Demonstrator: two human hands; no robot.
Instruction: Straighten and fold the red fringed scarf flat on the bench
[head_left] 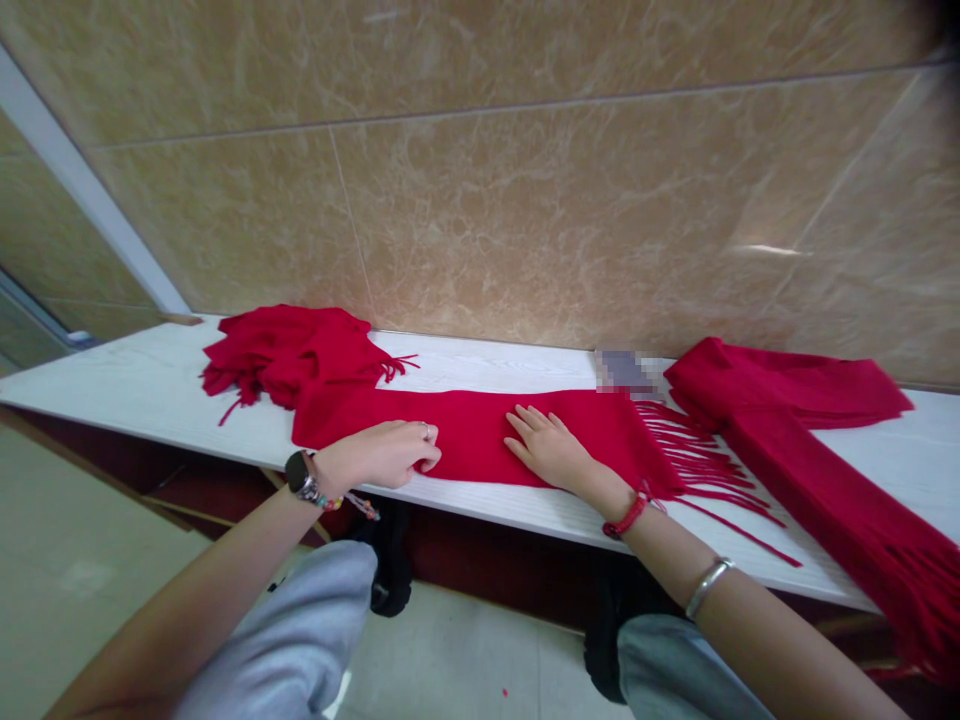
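A red scarf [472,410] lies flat along the white wood-grain bench top, its fringe [697,460] spread out to the right. At its left end the cloth runs up to a crumpled red heap [292,350]. My left hand [390,452] is closed at the scarf's left part, fingers curled against the fabric; the fingertips are partly hidden. Flat on the scarf's middle right rests my right hand [551,448], open with fingers spread. Another red scarf [787,440], folded over in a bend, lies to the right, its fringed end hanging over the front edge.
Behind the bench top [480,360] rises a tan marble-tiled wall [525,220]. A blurred grey patch [626,370] sits near the wall, behind the scarf's fringed end. Dark open shelving [480,550] lies below the front edge, above a pale floor [450,660].
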